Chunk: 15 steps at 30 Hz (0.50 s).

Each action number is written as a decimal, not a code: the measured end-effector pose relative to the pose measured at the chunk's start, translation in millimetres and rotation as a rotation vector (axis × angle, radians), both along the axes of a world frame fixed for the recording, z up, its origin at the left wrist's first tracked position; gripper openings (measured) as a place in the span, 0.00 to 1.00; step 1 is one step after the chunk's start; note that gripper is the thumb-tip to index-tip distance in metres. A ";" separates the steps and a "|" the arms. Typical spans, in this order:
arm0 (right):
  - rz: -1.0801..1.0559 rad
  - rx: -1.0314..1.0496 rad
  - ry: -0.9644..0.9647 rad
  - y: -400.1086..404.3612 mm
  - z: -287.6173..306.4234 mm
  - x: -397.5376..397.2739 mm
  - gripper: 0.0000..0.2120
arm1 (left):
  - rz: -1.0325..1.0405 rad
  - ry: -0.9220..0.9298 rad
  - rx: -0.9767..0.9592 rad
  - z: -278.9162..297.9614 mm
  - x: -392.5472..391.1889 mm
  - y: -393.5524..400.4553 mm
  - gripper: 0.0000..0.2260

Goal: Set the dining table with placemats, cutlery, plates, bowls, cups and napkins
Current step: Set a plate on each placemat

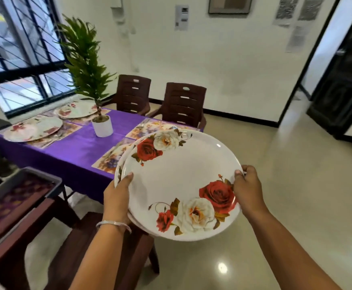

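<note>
Two stacked plates sit in my grip, held in the air above the floor just off the near right corner of the dining table; the top plate is white with red and cream roses printed at its far edge and its near edge, and only a thin crescent of the lower plate shows at the left side. My left hand grasps the stack at its left rim, thumb lying on top of the upper plate and the fingers hidden underneath, with a pale bracelet on that wrist. My right hand pinches the right rim, thumb on top and fingers curled round the edge. On the table I see a purple cloth with floral placemats; the near right placemat and the far right placemat are both partly hidden behind the stack and carry no plate that I can see. Across the table, on the window side, a near left plate and a far left plate already lie on their own mats, and something that may be cutlery lies beside the nearer one, too blurred for me to tell. A potted plant in a white pot stands near the middle of the cloth. Two dark brown chairs stand at the far end, and a grey tray rests on a wooden surface at my lower left.
</note>
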State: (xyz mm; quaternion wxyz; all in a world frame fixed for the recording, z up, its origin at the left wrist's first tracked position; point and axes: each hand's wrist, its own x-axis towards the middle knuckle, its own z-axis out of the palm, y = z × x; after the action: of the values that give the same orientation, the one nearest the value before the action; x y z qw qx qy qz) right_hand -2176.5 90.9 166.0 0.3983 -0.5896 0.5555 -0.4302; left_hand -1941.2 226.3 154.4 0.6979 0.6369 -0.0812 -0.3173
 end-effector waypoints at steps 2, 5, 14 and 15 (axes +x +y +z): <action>0.014 0.013 -0.008 -38.0 -0.8 7.6 0.08 | 0.042 -0.017 0.014 0.1 6.8 -30.1 0.05; 0.054 0.039 -0.008 -89.1 -9.5 20.1 0.08 | 0.073 -0.013 0.051 -6.5 20.5 -67.7 0.17; 0.275 0.061 0.058 -263.5 -32.6 90.5 0.07 | 0.340 0.040 0.181 -43.2 46.8 -180.9 0.23; 0.297 0.056 0.074 -283.2 -32.7 98.4 0.06 | 0.370 0.034 0.211 -46.6 49.6 -190.8 0.24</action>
State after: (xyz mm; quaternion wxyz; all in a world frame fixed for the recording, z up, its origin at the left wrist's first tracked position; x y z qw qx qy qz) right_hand -2078.1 -192.4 133.3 0.4531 -0.6693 0.4883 -0.3291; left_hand -1891.7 35.5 107.9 0.6752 0.7048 0.0827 -0.2013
